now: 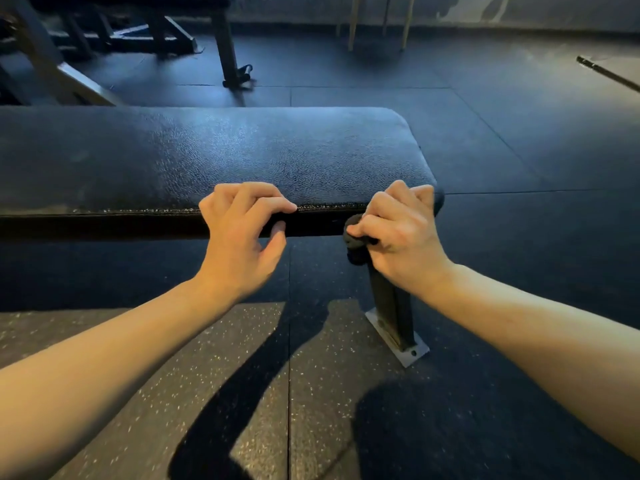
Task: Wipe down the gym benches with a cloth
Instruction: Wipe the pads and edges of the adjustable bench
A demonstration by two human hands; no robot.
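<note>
Speckled rubber floor (242, 375) spreads underfoot, and across it stands the long black padded bench (207, 157). At its near edge the left hand (239, 233) curls over the seam, thumb against the side, gripping it as a brace. The right hand (401, 230) clutches a bunched dark cloth (356, 240) against the bench's right-hand corner, just above the leg (391, 306). I'd judge the side edge is the part in hand; next the cloth needs a firm sweep leftward. No brand or writing can be read.
</note>
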